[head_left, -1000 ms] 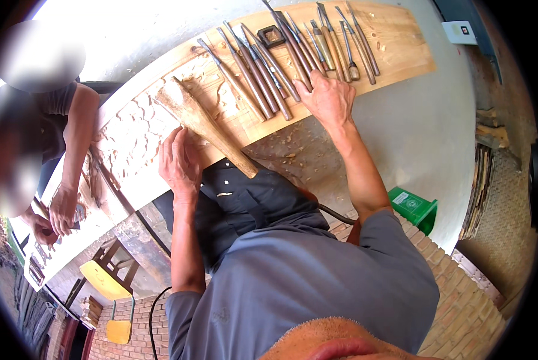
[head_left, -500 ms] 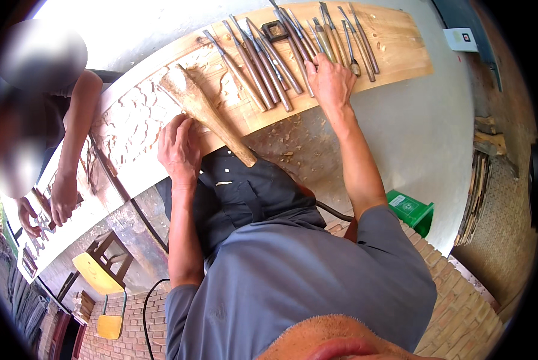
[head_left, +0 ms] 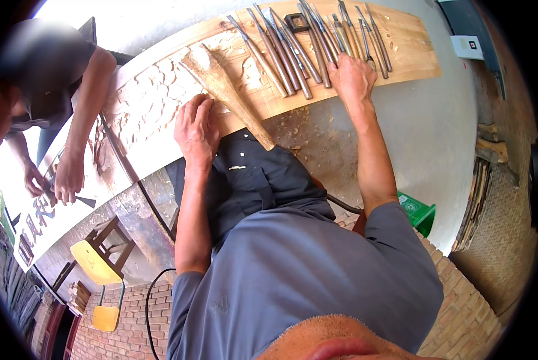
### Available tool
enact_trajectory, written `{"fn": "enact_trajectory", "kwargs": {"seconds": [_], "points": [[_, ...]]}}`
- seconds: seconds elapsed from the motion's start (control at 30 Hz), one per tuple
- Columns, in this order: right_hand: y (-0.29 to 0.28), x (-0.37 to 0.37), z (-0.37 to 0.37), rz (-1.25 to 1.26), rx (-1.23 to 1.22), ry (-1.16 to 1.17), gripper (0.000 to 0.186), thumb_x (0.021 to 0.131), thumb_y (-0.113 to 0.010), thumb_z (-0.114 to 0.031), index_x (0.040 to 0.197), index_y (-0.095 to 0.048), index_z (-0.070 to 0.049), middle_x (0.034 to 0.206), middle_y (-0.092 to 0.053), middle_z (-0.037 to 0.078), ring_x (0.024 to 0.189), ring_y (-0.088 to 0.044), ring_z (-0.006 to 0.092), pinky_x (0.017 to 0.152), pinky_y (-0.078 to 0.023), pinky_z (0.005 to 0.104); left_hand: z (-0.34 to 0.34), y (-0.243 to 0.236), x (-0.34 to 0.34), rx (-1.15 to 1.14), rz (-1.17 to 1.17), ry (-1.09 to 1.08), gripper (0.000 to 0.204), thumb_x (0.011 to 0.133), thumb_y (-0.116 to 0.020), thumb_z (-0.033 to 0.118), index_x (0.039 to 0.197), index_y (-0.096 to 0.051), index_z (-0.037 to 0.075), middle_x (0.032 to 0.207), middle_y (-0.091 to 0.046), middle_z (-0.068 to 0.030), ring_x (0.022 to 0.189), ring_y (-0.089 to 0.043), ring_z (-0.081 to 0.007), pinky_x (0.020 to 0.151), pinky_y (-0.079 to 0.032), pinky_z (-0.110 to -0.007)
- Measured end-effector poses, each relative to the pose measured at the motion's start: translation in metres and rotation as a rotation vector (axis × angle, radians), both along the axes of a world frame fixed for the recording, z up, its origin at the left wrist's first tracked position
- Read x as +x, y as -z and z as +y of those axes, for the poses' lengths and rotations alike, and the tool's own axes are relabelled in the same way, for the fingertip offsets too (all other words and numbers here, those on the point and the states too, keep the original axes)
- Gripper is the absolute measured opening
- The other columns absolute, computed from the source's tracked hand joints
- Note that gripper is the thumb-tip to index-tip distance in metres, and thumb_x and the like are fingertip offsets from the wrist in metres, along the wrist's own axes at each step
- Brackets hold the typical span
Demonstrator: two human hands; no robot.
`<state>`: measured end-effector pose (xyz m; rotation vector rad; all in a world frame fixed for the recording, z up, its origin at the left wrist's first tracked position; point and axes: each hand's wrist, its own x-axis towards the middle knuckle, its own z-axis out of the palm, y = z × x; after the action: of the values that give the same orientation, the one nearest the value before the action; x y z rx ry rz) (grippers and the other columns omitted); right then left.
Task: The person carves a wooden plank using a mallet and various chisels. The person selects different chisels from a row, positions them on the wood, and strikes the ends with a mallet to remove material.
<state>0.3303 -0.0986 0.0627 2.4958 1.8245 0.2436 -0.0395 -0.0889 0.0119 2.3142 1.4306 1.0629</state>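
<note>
My left hand rests at the near edge of the pale wooden board, fingers loosely bent and slightly apart, with nothing visible in them. Just right of it lies a wooden mallet, its thick head on the board and its handle jutting over the edge above my lap. Farther right, my right hand reaches onto a row of carving chisels. Its fingers are bent around the handle end of one chisel; the fingertips are partly hidden. Several chisels lie side by side, blades pointing away from me.
Wood shavings and carved relief cover the board's left part. A dark square frame-like piece lies among the chisels. At left, a co-worker's hands work over dark cut-out shapes. A yellow chair and a green bin stand on the floor.
The whole view has shifted, so board and tools appear farther right. My hands keep nearly the same places against the board. The co-worker's head and hands have moved.
</note>
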Motion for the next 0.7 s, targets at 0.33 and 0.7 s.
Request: {"fn": "enact_trajectory", "kwargs": {"seconds": [0.33,0.7], "points": [[0.003,-0.063,-0.018,0.279,0.147,-0.002,0.013,0.096,-0.077,-0.025,0.090,-0.078,-0.014,0.069,-0.075,0.012,0.064,-0.073,0.0334,0.064,-0.055,0.0504,-0.001,0.002,-0.004,-0.016,-0.009,0.013,0.030,0.082,-0.075,-0.003,0.111,-0.077,0.006,0.120,-0.075,-0.0106,0.108,-0.070,-0.0336,0.095,-0.057,-0.044],[0.000,-0.072,-0.016,0.270,0.045,0.069,0.020,0.096,-0.077,-0.028,0.099,-0.082,-0.009,0.080,-0.077,0.022,0.077,-0.077,0.0436,0.077,-0.058,0.0554,-0.003,0.004,-0.008,-0.069,0.019,0.043,0.047,0.072,-0.071,-0.005,0.117,-0.075,0.007,0.127,-0.073,-0.0113,0.116,-0.068,-0.0351,0.101,-0.056,-0.045]]}}
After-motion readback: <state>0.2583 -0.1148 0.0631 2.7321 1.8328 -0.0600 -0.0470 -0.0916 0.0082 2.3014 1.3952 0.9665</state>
